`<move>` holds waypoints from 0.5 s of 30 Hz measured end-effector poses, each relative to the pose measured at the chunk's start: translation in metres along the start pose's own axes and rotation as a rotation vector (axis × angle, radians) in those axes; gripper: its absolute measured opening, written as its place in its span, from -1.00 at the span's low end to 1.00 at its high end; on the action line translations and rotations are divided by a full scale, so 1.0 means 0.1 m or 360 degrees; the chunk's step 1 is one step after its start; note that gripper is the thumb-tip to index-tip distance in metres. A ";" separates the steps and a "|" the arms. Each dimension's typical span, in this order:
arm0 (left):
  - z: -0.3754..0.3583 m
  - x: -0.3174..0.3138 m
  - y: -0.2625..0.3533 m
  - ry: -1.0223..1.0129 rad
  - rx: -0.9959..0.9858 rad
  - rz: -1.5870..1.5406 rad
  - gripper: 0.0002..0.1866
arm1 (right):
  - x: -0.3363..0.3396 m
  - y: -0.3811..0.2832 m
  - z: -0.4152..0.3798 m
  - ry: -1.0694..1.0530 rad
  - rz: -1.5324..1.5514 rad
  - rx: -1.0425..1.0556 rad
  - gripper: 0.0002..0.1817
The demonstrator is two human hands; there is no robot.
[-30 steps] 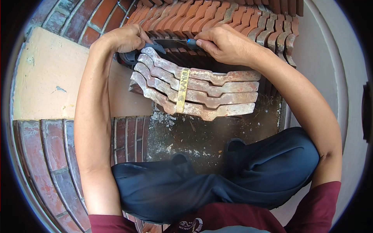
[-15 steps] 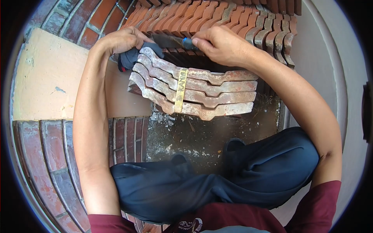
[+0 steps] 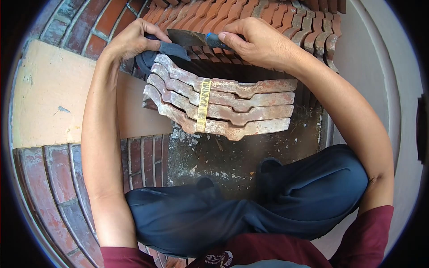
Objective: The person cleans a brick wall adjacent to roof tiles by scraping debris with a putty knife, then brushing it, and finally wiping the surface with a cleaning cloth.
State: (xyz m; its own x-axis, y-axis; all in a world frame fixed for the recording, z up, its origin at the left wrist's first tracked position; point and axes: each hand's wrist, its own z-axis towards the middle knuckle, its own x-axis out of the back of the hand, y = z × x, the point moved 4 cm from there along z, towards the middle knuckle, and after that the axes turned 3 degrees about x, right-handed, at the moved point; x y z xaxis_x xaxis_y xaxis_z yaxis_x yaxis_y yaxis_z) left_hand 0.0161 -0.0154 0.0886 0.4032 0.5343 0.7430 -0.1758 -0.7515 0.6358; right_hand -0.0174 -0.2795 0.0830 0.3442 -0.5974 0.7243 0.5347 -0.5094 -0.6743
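Observation:
My right hand (image 3: pixel 250 42) is wrapped round the blue-taped handle of a knife (image 3: pixel 190 38), whose dark, wide blade points left. Near the blade's tip, my left hand (image 3: pixel 140 41) pinches a dark grey cloth (image 3: pixel 172 51), its thumb pressed on the fabric. Part of the cloth bunches up beneath that hand. Just below both hands lies a bundle of wavy, whitish-red clay tiles (image 3: pixel 250 103). A yellow printed strap (image 3: pixel 203 105) runs round the bundle, left of its middle.
Rows of orange clay tiles (image 3: pixel 214 20) stand behind the bundle. A beige board (image 3: pixel 58 100) lies at the left, with brick (image 3: pixel 60 172) around it. My bent knees are in front, over a dark, stained floor (image 3: pixel 223 154). A pale wall (image 3: pixel 362 67) rises at the right.
My left hand has moved slightly up and left, spreading the cloth a little. The knife has shifted up and left with my right hand, and more of its blade shows.

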 end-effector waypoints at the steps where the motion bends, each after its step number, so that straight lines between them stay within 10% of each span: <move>1: 0.00 -0.01 0.02 -0.0027 -0.0022 -0.0006 -0.76 | -0.02 0.01 0.01 -0.0037 0.0027 -0.0051 -0.63; 15: 0.05 -0.09 -0.09 0.0036 0.0195 0.0440 -0.80 | -0.32 0.10 -0.05 0.0139 -0.0666 0.0587 -0.70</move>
State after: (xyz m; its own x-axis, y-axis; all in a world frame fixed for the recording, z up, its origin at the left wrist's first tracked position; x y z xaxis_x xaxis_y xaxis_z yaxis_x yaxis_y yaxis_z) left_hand 0.0185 -0.0154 0.0756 0.3350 0.3105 0.8896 -0.1655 -0.9101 0.3800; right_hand -0.0267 -0.2685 0.0519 -0.0122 -0.4480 0.8940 0.8517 -0.4731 -0.2255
